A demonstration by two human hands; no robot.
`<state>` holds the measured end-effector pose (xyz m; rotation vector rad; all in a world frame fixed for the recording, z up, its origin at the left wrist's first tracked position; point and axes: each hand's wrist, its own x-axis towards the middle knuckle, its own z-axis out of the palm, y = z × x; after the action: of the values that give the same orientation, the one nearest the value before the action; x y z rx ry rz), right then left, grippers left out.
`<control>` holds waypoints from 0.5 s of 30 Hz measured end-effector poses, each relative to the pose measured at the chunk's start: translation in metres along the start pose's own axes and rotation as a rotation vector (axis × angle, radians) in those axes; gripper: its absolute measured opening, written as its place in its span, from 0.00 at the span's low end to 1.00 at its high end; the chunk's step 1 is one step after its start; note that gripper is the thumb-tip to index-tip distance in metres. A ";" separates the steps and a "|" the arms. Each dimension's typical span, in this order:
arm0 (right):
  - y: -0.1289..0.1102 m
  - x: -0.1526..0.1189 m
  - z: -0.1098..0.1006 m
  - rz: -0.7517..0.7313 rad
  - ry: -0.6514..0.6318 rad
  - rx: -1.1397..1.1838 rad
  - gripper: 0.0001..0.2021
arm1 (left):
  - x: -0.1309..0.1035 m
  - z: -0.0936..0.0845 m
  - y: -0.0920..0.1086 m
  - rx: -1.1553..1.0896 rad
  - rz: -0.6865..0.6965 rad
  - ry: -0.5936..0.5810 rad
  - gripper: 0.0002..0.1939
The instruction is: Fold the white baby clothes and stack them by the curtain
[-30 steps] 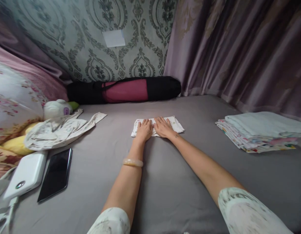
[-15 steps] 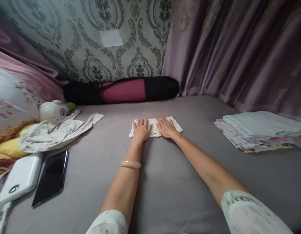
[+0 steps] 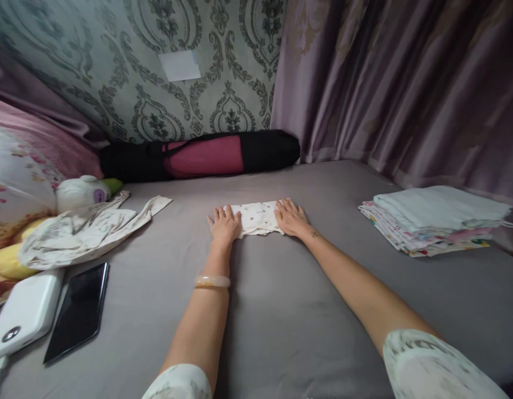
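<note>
A small folded white cloth (image 3: 259, 218) with a fine print lies flat on the grey bed sheet (image 3: 273, 288). My left hand (image 3: 224, 224) rests palm down over its left end, fingers spread, with a pale bangle on the wrist. Over the right end lies my right hand (image 3: 291, 218), also flat with fingers apart. The middle of the cloth shows between the two hands. Parts of both ends are hidden under them.
At the right is a stack of folded cloths (image 3: 443, 208). A crumpled garment (image 3: 90, 230), a plush toy (image 3: 82, 191), a black phone (image 3: 78, 313) and a white power bank (image 3: 27, 310) lie left. Behind stretches a black and red bag (image 3: 202, 155).
My hands have moved apart toward the two ends of the cloth, and more of its middle shows. The whole view has shifted slightly.
</note>
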<state>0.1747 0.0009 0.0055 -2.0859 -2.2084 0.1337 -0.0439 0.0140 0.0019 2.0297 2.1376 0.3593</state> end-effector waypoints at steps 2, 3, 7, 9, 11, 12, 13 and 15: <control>-0.001 -0.002 0.000 0.002 0.007 0.017 0.30 | -0.001 0.001 0.000 -0.003 0.002 0.009 0.34; -0.001 -0.002 -0.001 0.005 0.007 0.027 0.30 | -0.001 0.002 -0.001 -0.005 0.004 0.016 0.34; 0.004 0.001 -0.006 0.014 -0.054 0.122 0.29 | 0.003 0.005 -0.005 -0.018 0.014 0.029 0.33; 0.010 0.007 -0.013 0.041 -0.082 0.228 0.28 | 0.008 0.001 -0.009 -0.037 0.011 -0.010 0.33; 0.020 0.013 -0.022 0.101 -0.072 0.329 0.26 | 0.014 -0.009 -0.015 -0.057 -0.036 -0.053 0.32; 0.025 0.015 -0.027 0.140 -0.058 0.361 0.25 | 0.017 -0.016 -0.019 -0.064 -0.072 -0.063 0.31; 0.031 0.017 -0.031 0.181 -0.045 0.379 0.22 | 0.019 -0.022 -0.022 -0.067 -0.111 -0.066 0.29; 0.042 0.017 -0.037 0.259 -0.037 0.382 0.17 | 0.021 -0.033 -0.029 -0.079 -0.185 -0.078 0.23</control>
<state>0.2199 0.0198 0.0369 -2.1418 -1.7451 0.5686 -0.0830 0.0322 0.0262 1.7572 2.2047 0.3265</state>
